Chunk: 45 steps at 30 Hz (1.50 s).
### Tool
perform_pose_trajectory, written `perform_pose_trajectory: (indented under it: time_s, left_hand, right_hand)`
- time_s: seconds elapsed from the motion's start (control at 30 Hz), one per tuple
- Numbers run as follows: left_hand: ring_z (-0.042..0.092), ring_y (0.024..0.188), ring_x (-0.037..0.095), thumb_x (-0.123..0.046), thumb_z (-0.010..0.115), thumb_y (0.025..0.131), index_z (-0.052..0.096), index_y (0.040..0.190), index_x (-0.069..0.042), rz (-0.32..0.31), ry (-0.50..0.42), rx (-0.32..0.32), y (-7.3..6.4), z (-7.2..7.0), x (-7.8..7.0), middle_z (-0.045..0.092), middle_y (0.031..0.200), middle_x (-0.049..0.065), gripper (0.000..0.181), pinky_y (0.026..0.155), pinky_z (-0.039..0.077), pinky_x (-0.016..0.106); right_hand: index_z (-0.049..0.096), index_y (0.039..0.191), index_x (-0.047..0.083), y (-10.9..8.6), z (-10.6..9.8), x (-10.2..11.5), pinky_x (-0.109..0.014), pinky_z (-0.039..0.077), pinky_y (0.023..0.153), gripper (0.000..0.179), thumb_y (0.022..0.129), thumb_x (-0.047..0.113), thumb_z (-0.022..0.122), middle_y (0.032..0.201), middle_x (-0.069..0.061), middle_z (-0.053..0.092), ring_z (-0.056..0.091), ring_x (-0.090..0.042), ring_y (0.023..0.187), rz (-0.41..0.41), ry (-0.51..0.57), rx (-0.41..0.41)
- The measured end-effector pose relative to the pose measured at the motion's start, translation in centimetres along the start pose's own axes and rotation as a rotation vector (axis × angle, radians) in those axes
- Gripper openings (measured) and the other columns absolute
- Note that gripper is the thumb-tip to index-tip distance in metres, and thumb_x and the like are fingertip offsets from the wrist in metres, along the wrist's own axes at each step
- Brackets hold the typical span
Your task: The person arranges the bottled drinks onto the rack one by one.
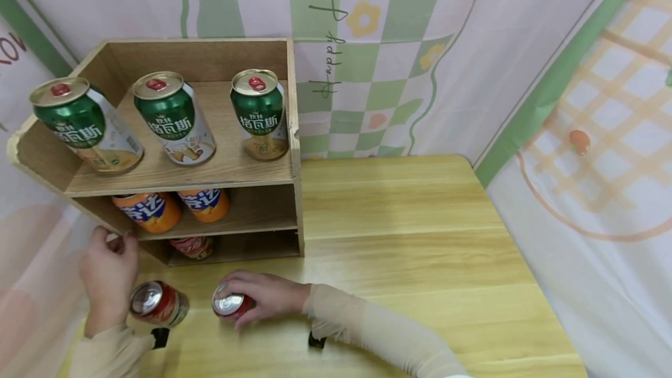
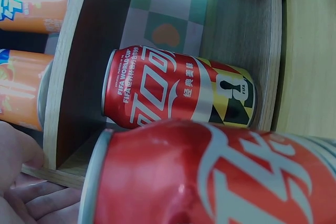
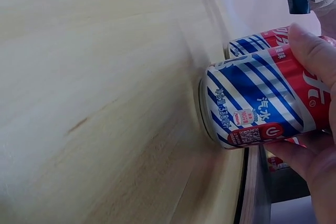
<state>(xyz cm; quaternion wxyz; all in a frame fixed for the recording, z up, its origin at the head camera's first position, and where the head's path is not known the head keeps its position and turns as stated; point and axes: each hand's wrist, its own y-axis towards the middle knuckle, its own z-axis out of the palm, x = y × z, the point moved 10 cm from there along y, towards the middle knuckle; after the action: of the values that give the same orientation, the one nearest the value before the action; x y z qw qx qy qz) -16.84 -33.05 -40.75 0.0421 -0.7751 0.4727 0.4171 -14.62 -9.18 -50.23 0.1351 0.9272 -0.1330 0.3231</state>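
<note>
My right hand (image 1: 265, 293) grips a red cola can (image 1: 229, 306) from above and its side, at the table in front of the shelf. The right wrist view shows this cola can's blue-and-white striped lower part (image 3: 252, 100), with thumb and fingers around its red upper part. My left hand (image 1: 109, 267) holds the left side edge of the wooden shelf (image 1: 236, 177), thumb on one face and fingers behind. Beside the left wrist a second cola can (image 1: 160, 303) stands upright on the table. Inside the lowest compartment is another red cola can (image 2: 173, 87).
Green-and-white cans (image 1: 259, 115) stand on the shelf's top level, three in all. Two orange soda cans (image 1: 205, 204) occupy the middle level's left part. The wooden table (image 1: 409, 238) extends right of the shelf, with patterned cloth (image 1: 367, 63) hanging behind.
</note>
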Motion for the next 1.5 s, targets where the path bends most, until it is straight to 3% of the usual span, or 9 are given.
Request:
perform_pose_trajectory:
  time_s: [0.37,0.6,0.77,1.0,1.23,1.5]
  left_hand:
    - [0.029,0.063,-0.032,-0.017,0.054,0.097,0.059,0.112,0.005,-0.006,0.007,-0.002,0.0,-0.2,-0.1,0.072,0.103,0.030,0.028,0.066,0.037,0.025]
    - [0.030,0.063,-0.034,-0.015,0.054,0.096,0.059,0.110,0.005,-0.003,0.000,0.007,-0.3,0.0,0.2,0.071,0.101,0.031,0.025,0.063,0.034,0.013]
    - [0.029,0.064,-0.034,-0.016,0.054,0.097,0.059,0.111,0.005,-0.003,0.004,0.011,-0.3,0.2,0.3,0.071,0.102,0.031,0.025,0.064,0.034,0.016]
    - [0.031,0.065,-0.035,-0.015,0.056,0.096,0.059,0.110,0.006,0.000,-0.012,0.001,-0.3,0.0,0.5,0.071,0.101,0.032,0.025,0.063,0.030,0.005]
    - [0.030,0.064,-0.034,-0.016,0.055,0.096,0.059,0.109,0.005,0.001,-0.006,-0.009,-0.1,0.0,0.2,0.072,0.100,0.031,0.025,0.064,0.034,0.016]
    - [0.030,0.064,-0.034,-0.015,0.055,0.096,0.059,0.106,0.006,0.007,-0.011,-0.024,0.0,-0.2,0.0,0.072,0.099,0.030,0.023,0.065,0.035,0.017]
  right_hand:
    - [0.054,0.140,0.019,0.3,0.1,-0.1,-0.015,0.031,0.110,0.067,0.081,0.031,0.086,0.148,-0.003,0.051,0.043,-0.005,0.137,0.022,0.003,0.001]
    - [0.056,0.138,0.019,0.5,-0.7,-0.4,-0.015,0.031,0.110,0.070,0.078,0.032,0.088,0.143,0.000,0.055,0.045,-0.004,0.135,0.026,0.002,-0.098]
    - [0.057,0.136,0.013,0.2,-2.0,-1.3,-0.019,0.035,0.110,0.072,0.074,0.027,0.091,0.138,-0.004,0.059,0.050,-0.011,0.132,0.050,0.002,-0.240]
    - [0.052,0.141,0.014,0.0,-3.0,-3.0,-0.021,0.039,0.108,0.080,0.074,0.029,0.092,0.140,-0.005,0.057,0.053,-0.012,0.130,0.174,0.045,-0.322]
    - [0.043,0.148,0.014,-0.4,-3.6,-4.8,-0.023,0.045,0.102,0.090,0.075,0.033,0.091,0.137,-0.009,0.061,0.059,-0.015,0.123,0.331,0.109,-0.364]
    - [0.047,0.146,0.014,-0.1,-4.3,-5.9,-0.023,0.045,0.102,0.085,0.075,0.031,0.091,0.134,-0.007,0.063,0.060,-0.014,0.122,0.373,0.160,-0.411]
